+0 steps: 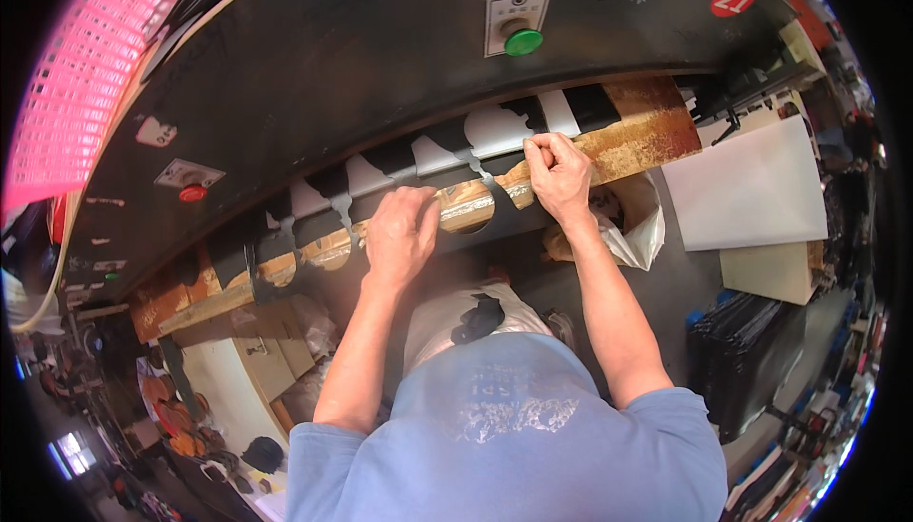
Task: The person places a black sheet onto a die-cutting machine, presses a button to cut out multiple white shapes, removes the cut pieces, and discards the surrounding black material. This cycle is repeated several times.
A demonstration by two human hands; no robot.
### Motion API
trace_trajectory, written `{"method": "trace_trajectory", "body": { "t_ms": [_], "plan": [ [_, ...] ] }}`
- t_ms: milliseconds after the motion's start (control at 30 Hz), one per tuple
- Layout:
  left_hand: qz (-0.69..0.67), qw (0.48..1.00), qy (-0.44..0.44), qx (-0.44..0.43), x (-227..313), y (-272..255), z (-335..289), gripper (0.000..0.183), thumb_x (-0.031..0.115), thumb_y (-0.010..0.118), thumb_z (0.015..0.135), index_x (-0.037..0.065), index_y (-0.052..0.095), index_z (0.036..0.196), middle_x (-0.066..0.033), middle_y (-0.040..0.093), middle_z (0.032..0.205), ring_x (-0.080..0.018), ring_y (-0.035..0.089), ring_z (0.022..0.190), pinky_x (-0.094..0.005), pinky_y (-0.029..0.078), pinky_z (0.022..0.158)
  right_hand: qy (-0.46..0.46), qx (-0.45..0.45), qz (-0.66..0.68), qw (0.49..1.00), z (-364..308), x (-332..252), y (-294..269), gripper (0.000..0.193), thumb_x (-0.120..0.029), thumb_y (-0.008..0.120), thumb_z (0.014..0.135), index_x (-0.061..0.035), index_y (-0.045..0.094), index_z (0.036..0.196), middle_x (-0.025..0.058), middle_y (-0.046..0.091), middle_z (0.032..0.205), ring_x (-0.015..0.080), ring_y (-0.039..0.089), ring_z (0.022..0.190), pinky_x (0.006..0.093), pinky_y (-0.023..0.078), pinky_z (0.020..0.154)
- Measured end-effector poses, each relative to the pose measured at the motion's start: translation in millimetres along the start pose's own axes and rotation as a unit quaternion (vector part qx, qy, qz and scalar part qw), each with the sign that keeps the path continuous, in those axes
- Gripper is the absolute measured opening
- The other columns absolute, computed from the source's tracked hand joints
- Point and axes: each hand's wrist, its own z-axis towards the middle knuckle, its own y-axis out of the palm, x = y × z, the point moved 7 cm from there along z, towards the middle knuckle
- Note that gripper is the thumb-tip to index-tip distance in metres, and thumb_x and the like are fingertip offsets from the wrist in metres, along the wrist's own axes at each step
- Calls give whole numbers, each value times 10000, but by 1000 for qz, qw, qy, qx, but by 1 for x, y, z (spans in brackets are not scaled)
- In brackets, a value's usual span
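Note:
A thin black sheet [490, 184] with large shapes cut out of it hangs over the worn wooden front edge [647, 137] of a machine bed. Narrow strips between its holes drape down towards me. My right hand [561, 178] is closed, thumb and fingers pinching the sheet at the wood's edge. Left of it, my left hand [401, 235] bends its fingers together over the same sheet, its fingertips partly hidden and slightly blurred. Through the holes a white surface [496, 125] shows behind the wood.
Above the bed runs a dark machine panel [361, 56] with a green button [523, 42] and a red button [193, 191]. A pink plastic basket [95, 75] sits at the upper left. To the right are a large white sheet [747, 189] and a stack of black sheets [742, 341].

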Motion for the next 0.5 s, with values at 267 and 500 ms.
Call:
{"method": "trace_trajectory", "body": {
  "t_ms": [267, 500],
  "plan": [
    [7, 1000, -13, 25, 1, 3, -11, 171, 61, 772, 918, 70, 740, 1086, -73, 701, 986, -317, 601, 847, -435, 533, 771, -4, -26, -15, 1000, -1, 4, 2, 103, -86, 779, 941, -18, 716, 895, 83, 587, 702, 188, 531, 575, 342, 465, 586],
    [-7, 1000, -27, 3, 0, 0, -8, 148, 67, 773, 891, 58, 749, 1036, -68, 709, 989, -305, 621, 847, -425, 550, 763, 179, -165, 5, 970, 6, 17, 6, 177, -147, 789, 976, 2, 741, 893, -45, 570, 685, 50, 473, 631, 248, 413, 591]
  ]
}}
